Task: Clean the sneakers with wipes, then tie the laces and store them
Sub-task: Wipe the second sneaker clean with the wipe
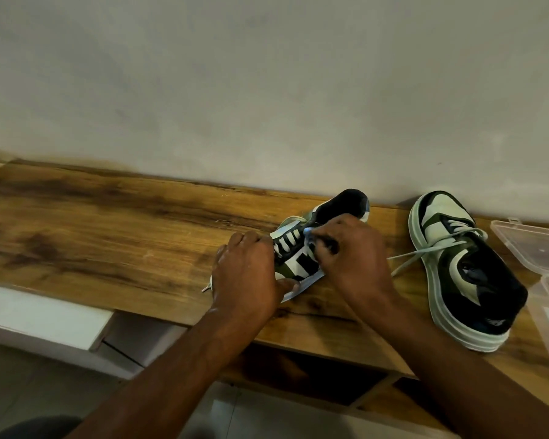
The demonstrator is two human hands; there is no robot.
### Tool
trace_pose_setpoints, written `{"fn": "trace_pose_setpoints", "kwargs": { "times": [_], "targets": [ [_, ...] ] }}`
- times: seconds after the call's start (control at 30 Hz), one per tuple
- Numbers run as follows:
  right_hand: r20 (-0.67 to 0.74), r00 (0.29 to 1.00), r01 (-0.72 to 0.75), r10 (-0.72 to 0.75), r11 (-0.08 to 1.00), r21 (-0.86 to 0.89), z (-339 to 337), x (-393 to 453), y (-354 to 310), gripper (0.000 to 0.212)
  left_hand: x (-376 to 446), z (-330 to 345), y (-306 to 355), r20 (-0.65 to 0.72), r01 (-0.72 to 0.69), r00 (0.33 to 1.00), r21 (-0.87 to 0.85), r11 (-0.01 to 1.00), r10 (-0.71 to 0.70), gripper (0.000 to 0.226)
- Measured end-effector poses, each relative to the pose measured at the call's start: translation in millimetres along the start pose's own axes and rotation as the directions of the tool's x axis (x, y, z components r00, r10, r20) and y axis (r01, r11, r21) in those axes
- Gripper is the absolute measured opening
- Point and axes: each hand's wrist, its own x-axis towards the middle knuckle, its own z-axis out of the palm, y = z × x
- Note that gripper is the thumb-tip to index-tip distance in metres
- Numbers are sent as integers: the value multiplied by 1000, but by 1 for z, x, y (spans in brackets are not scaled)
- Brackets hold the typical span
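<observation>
The near sneaker (301, 251), left of the box (533, 248), is being steadied by the left hand (246, 274) curled round its toe, while a wipe (308, 231) is being pinched against its laces by the right hand (352, 258). Cleaning is being judged unfinished: the second sneaker (463, 267), beside the box, is lying untied, nothing stored.

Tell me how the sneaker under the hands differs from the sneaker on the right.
The held sneaker lies tipped on its side, gripped by the left hand while the right hand pinches something at its laces; the right sneaker stands upright, untouched. The right sneaker's laces trail loose across the wooden table; the held sneaker's are mostly hidden. Both share black, olive and pale-green colouring with thick pale soles.
</observation>
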Motion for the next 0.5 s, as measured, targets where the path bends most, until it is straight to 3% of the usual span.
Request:
{"fn": "trace_pose_setpoints", "kwargs": {
  "times": [0.1, 0.27, 0.33, 0.5],
  "targets": [
    [-92, 994, -57, 54, 998, -30, -6, 3, 11, 25, 1, -1, 1, 11, -2, 1000, 5, 1000, 1, 76],
    [133, 988, 88, -85, 996, -23, 17, -19, -14, 28, 0, 2, 0, -15, -3, 1000, 10, 1000, 3, 61],
    [164, 981, 104, -106, 994, 20, 16, -17, -15, 29, 1, 3, -1, -23, -7, 1000, 12, 1000, 8, 59],
    [3, 999, -35, 35, 999, 28, -5, -6, 11, 23, 1, 1, -3, 2, -2, 1000, -14, 1000, 2, 76]
  ]
}}
